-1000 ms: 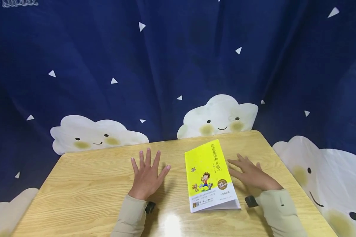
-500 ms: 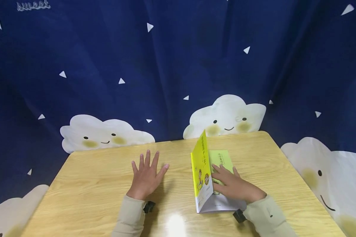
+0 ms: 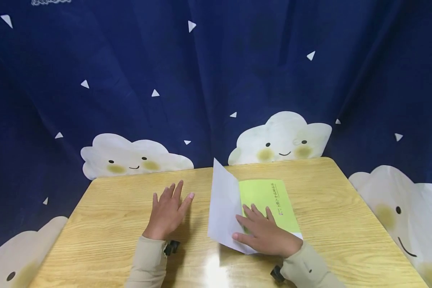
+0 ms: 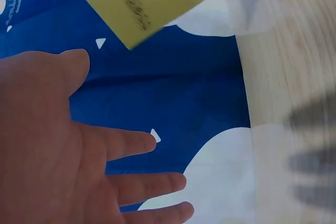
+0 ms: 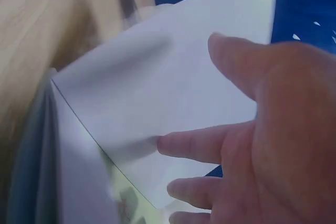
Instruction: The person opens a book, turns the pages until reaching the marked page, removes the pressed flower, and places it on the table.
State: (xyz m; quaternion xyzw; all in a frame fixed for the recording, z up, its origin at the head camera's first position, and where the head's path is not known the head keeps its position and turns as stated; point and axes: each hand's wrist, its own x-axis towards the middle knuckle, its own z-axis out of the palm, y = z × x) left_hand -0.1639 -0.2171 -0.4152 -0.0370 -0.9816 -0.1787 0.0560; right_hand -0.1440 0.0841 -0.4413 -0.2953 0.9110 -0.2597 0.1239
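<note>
A thin book lies on the table with its cover lifted to the left in the head view. The cover's white inner side (image 3: pixel 222 206) faces right, and the light green first page (image 3: pixel 261 192) shows beside it. My right hand (image 3: pixel 264 236) is over the book's lower part, its spread fingers close to the raised cover. In the right wrist view those fingers overlap the white sheet (image 5: pixel 152 87). My left hand (image 3: pixel 167 215) holds nothing; its fingers are extended above the wood, left of the book. The yellow cover (image 4: pixel 157 3) appears above that hand in the left wrist view.
The pale wooden table (image 3: pixel 108 224) bears the book and reaches back to a dark blue curtain (image 3: pixel 137 60) printed with smiling clouds and small white triangles. A bright glare spot (image 3: pixel 217 268) lies on the near part of the wood.
The cover has swung from nearly closed, past upright, to leaning left, baring the green page. My right hand has moved left across the book. My left hand has tilted slightly.
</note>
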